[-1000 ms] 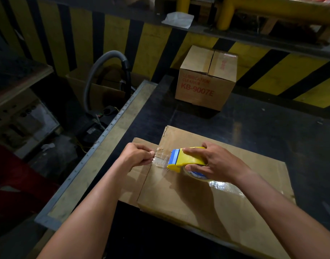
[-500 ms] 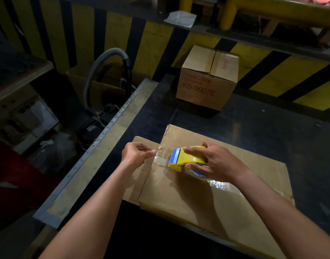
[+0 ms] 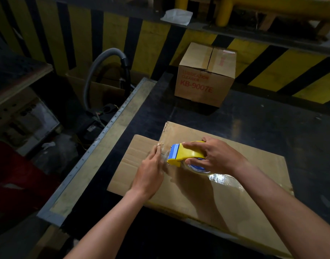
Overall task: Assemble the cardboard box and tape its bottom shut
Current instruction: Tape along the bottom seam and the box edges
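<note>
Gripping the glossy yellow tape dispenser (image 3: pixel 188 153), the right hand (image 3: pixel 215 157) curls closed; the left hand (image 3: pixel 151 170) lies flat, fingers extended, pressing clear tape onto the flattened matte cardboard box (image 3: pixel 235 199) beneath both hands.

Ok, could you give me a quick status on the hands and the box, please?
Right hand grips tape dispenser. Left hand presses tape end onto cardboard box, still flat. Nothing in the way.
</note>
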